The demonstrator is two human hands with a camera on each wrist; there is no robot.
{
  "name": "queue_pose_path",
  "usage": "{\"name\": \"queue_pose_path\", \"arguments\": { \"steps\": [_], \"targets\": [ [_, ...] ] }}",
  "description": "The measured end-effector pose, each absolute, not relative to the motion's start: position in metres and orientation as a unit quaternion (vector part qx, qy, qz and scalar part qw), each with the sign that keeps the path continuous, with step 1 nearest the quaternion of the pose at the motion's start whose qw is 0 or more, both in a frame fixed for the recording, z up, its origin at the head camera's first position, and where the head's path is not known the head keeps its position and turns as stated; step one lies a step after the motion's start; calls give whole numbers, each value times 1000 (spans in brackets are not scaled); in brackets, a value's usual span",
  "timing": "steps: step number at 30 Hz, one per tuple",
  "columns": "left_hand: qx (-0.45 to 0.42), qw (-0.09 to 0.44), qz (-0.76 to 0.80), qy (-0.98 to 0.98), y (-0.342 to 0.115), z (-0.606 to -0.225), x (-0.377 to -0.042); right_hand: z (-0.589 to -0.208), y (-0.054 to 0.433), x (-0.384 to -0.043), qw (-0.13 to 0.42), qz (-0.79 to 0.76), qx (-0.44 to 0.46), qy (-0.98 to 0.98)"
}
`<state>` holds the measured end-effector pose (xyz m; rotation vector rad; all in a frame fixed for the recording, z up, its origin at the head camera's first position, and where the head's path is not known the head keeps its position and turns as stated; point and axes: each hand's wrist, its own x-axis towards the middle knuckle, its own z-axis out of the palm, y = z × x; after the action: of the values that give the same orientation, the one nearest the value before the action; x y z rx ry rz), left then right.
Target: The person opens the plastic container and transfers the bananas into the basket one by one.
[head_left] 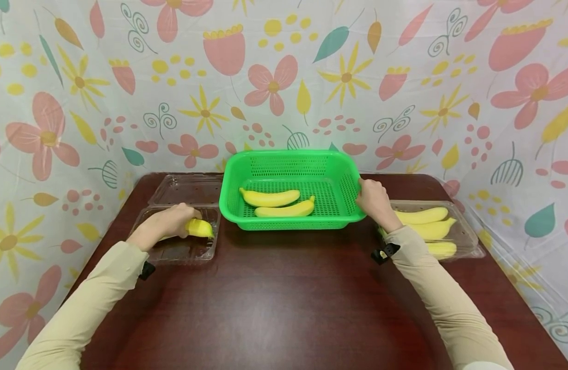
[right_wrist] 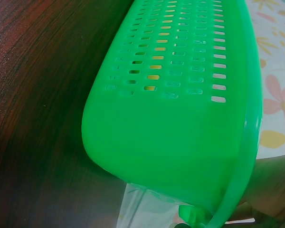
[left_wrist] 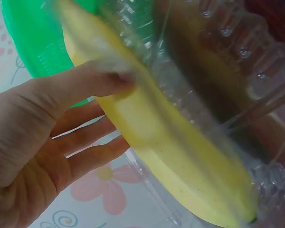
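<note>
My left hand point(head_left: 173, 220) holds a yellow banana point(left_wrist: 171, 156) over the clear plastic clamshell box point(head_left: 202, 257) at the left. In the left wrist view the thumb lies across the banana's near side, with the other fingers behind it. A green perforated basket point(head_left: 293, 225) stands at the middle back of the table; inside lie two bananas, one point(head_left: 271, 198) behind the other point(head_left: 286, 210). On the basket's right end my right hand point(head_left: 375, 198) grips the rim. The right wrist view shows the basket's side wall point(right_wrist: 156, 137), and only part of that hand.
Right of the basket, another clear plastic box point(head_left: 471, 234) contains several bananas point(head_left: 432, 229), partly behind the right forearm. The left box's lid point(head_left: 187, 189) lies folded back. A dark reddish-brown table point(head_left: 275, 308) meets a flower-patterned curtain point(head_left: 311, 103) at the back and sides.
</note>
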<state>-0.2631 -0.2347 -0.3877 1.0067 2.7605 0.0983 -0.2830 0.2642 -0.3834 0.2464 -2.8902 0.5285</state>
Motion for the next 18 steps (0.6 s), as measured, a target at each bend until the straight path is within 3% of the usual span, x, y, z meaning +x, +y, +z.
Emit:
{"name": "queue_pose_path", "arguments": {
  "steps": [18],
  "targets": [
    [304,74,43,949,-240,-365,-255,-385,264,-283,94,185,80,-975]
  ]
}}
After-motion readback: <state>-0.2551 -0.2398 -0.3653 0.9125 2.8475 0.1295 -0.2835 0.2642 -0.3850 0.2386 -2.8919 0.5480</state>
